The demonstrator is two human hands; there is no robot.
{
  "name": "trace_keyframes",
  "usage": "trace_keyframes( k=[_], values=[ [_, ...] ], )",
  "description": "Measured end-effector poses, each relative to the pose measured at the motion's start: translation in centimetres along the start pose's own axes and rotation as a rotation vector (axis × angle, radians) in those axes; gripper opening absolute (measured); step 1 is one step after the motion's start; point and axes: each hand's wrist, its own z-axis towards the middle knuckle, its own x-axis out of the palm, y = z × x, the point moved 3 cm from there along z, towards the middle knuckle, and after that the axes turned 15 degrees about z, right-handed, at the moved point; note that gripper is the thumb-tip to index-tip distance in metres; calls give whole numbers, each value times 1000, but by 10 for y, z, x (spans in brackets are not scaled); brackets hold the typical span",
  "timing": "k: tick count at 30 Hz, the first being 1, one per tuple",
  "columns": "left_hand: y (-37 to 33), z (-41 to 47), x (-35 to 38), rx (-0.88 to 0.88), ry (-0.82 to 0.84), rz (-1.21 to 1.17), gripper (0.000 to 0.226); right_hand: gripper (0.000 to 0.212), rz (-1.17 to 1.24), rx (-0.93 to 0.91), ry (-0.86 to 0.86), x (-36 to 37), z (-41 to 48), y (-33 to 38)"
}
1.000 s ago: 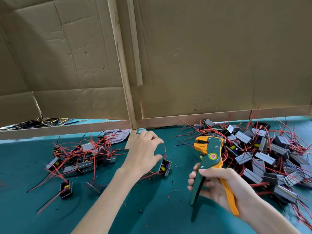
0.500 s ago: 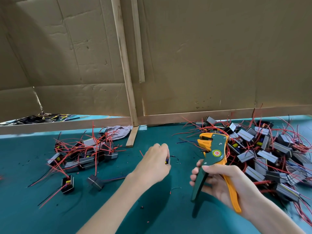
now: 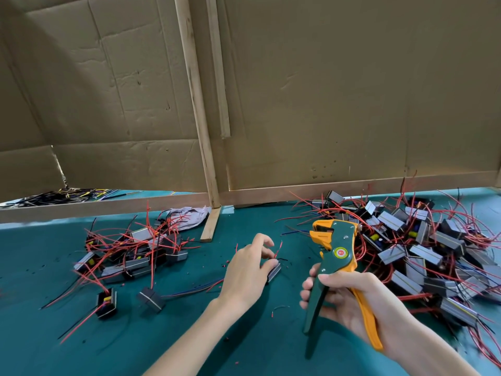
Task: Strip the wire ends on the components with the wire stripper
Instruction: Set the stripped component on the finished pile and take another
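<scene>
Frame right: heap of black-grey red-wired components [image 3: 390, 222]; left: smaller heap [image 3: 138, 263]. Centre: left hand [image 3: 248, 272], fingers pinching small black component [image 3: 273, 273]. Lower right: right hand [image 3: 352, 305], fingers wrapped round green-orange wire stripper [image 3: 336, 253].

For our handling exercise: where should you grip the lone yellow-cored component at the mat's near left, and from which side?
Probably pinch the component by its dark side walls, from above: it sits apart from the pile, open yellow-cored face up, both walls clear.
</scene>
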Motion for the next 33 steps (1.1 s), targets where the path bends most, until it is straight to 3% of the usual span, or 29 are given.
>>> trace_keyframes(
  k=[7, 11, 17, 23, 33],
  values=[
    [-14, -4, -1, 211, -56, 19, 9, 18, 0, 0, -10, 2, -1, 0],
    [-13, -4, 2, 88, -16, -154, 21, 22, 9, 16, -14, 3, -3, 0],
    [-12, 4, -10, -85, -32, -430, 10, 22, 6, 46, 3, 9, -7, -1],
    [-17, 13, -40, -56, -63, -618, 8, 21, 7, 51, 2, 13, -9, -2],
    [-27, 14, -64, 1, -95, -670, 13, 29, -47, 30, 110, 20, -16, 0]
  ],
)
